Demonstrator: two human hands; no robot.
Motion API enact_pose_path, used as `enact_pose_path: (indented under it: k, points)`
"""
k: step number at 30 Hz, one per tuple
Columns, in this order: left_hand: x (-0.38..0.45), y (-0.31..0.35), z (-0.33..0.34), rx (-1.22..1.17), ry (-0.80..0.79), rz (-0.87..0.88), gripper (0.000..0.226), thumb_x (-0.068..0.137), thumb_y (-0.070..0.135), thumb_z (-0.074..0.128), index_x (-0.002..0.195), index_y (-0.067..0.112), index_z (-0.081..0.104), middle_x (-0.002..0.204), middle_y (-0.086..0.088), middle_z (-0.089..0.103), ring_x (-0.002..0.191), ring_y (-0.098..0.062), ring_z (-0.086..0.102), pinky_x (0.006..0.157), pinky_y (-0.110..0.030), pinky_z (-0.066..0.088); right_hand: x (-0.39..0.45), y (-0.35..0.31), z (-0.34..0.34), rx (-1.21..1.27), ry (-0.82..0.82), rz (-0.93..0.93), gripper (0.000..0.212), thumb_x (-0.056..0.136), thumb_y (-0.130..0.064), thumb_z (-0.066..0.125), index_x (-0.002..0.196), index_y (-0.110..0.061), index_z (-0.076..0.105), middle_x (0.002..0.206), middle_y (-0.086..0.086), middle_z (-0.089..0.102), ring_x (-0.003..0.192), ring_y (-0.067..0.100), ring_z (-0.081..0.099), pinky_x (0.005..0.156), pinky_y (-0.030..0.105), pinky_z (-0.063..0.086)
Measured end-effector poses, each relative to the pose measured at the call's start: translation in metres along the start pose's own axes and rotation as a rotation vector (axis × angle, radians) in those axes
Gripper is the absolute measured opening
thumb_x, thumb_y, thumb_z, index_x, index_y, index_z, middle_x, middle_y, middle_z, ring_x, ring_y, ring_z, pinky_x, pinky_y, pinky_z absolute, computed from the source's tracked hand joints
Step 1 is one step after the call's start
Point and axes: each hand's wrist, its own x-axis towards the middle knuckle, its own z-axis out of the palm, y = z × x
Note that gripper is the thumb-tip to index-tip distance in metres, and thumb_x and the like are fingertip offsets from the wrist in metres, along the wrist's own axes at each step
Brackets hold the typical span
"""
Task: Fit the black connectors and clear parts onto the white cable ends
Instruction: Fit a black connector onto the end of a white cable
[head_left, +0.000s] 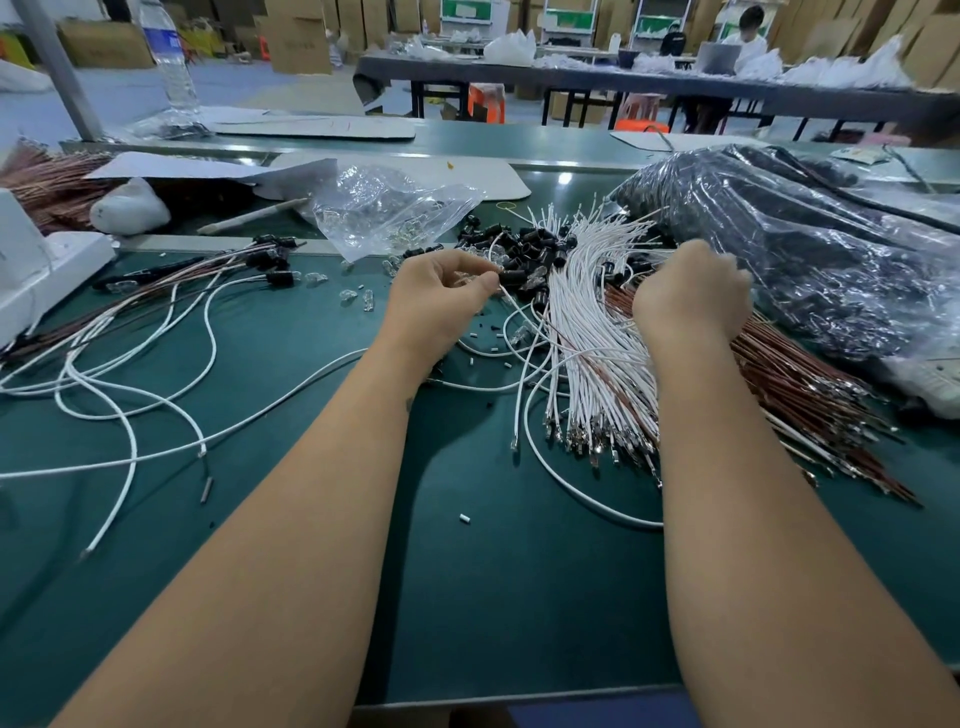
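Head view: a few cables with black ends (270, 257) are laid at the left of the green counter (291, 364), so a small part is judged done. A big bunch of white cables (587, 332) is left bare in the middle, beside the loose black connectors (524, 247) and clear parts (358, 299). One white cable end is pinched by the left hand (436, 296). The right hand (693, 296) is curled over the bunch; what it holds cannot be told.

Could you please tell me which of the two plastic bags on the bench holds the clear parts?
The small transparent bag beyond the left hand; the big bag on the right is packed with black pieces.
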Motion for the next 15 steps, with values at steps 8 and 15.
enact_pose_path:
  k: [8,15]
  points:
    - [0.002,0.001,-0.008,-0.118,0.159,-0.016,0.012,0.088,0.010,0.065,0.085,0.020,0.070,0.051,0.007,0.034,0.042,-0.004,0.024,0.043,-0.015,0.022,-0.031,-0.051,0.028,0.674,-0.260,-0.306,0.021,0.093,-0.002,0.042,0.095,-0.015,0.058,0.079,-0.003,0.057,0.060,0.008,0.048,0.053,0.024,0.038]
    - [0.006,-0.001,-0.011,-0.115,0.222,-0.055,0.023,0.087,0.007,0.063,0.078,0.026,0.070,0.042,0.016,0.041,0.039,-0.001,0.028,0.041,-0.014,0.024,-0.033,-0.050,0.027,0.708,-0.268,-0.264,0.026,0.081,-0.006,0.050,0.078,-0.024,0.068,0.058,-0.008,0.053,0.053,0.009,0.044,0.052,0.024,0.033]
